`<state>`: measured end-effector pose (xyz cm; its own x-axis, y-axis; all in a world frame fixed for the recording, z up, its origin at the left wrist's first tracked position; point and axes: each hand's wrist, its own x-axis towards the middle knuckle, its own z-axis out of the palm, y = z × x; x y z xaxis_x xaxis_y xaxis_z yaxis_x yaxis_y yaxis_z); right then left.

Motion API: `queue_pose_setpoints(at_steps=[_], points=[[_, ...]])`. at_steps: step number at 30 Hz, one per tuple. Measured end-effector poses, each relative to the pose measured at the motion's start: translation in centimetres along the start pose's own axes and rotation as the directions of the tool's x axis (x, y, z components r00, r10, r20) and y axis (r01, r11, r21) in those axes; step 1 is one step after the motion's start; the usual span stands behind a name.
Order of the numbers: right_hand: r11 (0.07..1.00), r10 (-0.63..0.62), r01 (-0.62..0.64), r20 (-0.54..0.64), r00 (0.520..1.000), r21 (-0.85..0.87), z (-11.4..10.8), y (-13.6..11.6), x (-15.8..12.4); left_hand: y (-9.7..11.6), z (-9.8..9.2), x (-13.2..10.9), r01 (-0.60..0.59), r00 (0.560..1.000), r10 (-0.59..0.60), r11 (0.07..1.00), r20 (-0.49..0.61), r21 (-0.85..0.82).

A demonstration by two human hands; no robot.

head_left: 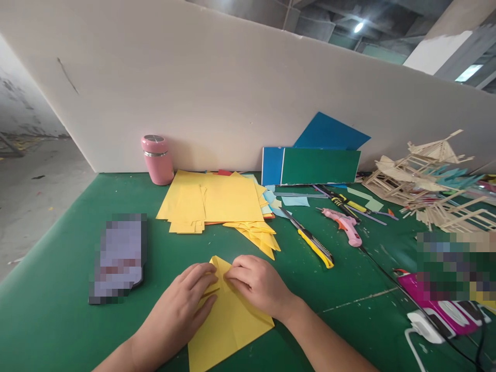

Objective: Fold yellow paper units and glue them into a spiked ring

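A sheet of yellow paper [236,330] lies on the green tabletop in front of me, its far end folded to a narrow point with creased flaps. My left hand [189,294] holds the left flap, thumb and fingers bent around its edge. On the opposite side, my right hand [258,284] has its fingertips pinched together on the paper's right folded edge. Both hands are close together near the point. Just beyond them lie several folded yellow paper pieces [258,237], beside a stack of flat yellow sheets [228,199].
A phone-like blurred object [120,258] lies left, and a pink flask [158,161] stands behind. To the right are a yellow utility knife [313,245], a pink glue gun [344,223], a magenta power strip [445,305] with cords, and a wooden stick model [418,181]. A pale partition [217,98] closes the back.
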<state>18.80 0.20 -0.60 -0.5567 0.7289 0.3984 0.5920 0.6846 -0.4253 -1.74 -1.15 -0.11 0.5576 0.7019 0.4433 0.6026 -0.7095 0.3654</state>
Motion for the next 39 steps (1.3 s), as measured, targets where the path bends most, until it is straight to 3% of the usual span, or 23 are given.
queue_pose_setpoints(at_steps=[5, 13, 23, 33, 39], points=[[0.999, -0.015, 0.016, -0.016, 1.0, 0.031, -0.06, 0.22, -0.06, -0.63, -0.52, -0.05, -0.022, 1.0, 0.023, 0.999, -0.019, 0.036], [0.999, -0.029, 0.03, -0.053, 0.998, 0.032, 0.12, 0.24, 0.0, -0.48, -0.63, 0.19, -0.177, 0.984, 0.177, 0.984, 0.019, 0.018], [0.996, -0.075, 0.074, 0.016, 0.997, 0.045, -0.24, 0.14, -0.13, -0.13, -0.27, -0.12, -0.144, 0.984, 0.141, 0.989, 0.107, 0.021], [0.99, -0.087, 0.081, 0.043, 0.995, 0.113, -0.5, 0.08, -0.01, 0.24, -0.24, 0.21, -0.161, 0.983, 0.155, 0.985, 0.101, 0.057], [0.989, -0.095, 0.086, 0.071, 0.993, 0.118, -0.66, 0.28, -0.01, -0.31, 0.11, -0.49, -0.11, 0.968, 0.11, 0.994, 0.224, -0.012]])
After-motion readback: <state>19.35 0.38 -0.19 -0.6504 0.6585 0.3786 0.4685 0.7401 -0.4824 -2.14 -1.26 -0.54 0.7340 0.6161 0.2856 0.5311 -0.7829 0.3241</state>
